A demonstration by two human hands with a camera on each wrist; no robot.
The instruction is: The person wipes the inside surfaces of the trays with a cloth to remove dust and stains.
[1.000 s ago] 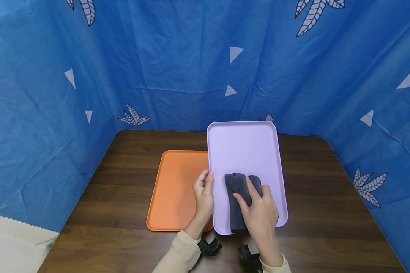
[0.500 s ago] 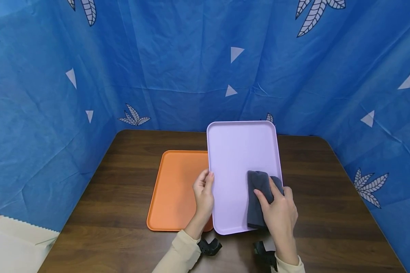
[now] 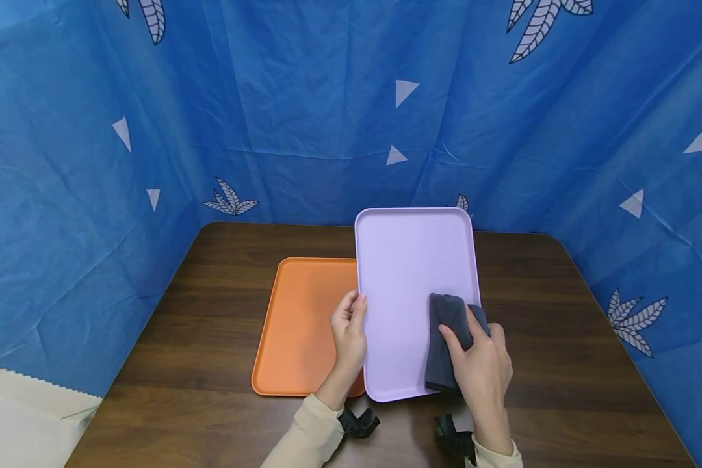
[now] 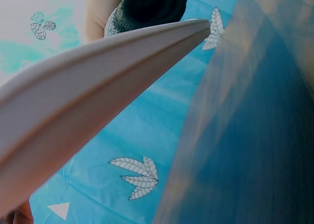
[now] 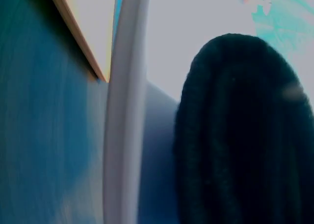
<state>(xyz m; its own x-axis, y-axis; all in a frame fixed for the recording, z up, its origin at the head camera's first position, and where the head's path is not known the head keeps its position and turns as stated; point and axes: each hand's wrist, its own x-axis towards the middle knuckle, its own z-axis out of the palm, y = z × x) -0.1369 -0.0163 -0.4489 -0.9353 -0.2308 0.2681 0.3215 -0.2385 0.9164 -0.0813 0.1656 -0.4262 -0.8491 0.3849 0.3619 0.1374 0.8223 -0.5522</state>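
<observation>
My left hand (image 3: 349, 335) grips the left rim of a light purple tray (image 3: 409, 260), thumb over the edge. The tray is held tilted above the table, its inner face toward the head camera. In my right hand (image 3: 484, 364) is a folded dark grey cloth (image 3: 444, 351), pinched between thumb and fingers and lying against the tray's lower right part. The left wrist view shows the tray's rim (image 4: 98, 82) edge-on, with the cloth (image 4: 154, 11) above it. Up close in the right wrist view, the cloth's folded end (image 5: 240, 131) stands beside the tray's near rim (image 5: 125, 111).
An orange tray (image 3: 301, 325) lies flat on the brown wooden table (image 3: 205, 325), its right side overlapped by the purple tray. Blue curtain (image 3: 304, 97) with leaf prints hangs behind and at both sides. A whitish cloth (image 3: 29, 416) hangs at the lower left.
My right hand has slid the cloth rightward across the purple tray, from its lower middle to its right edge, with little motion in the last half second. The left hand keeps its grip in place.
</observation>
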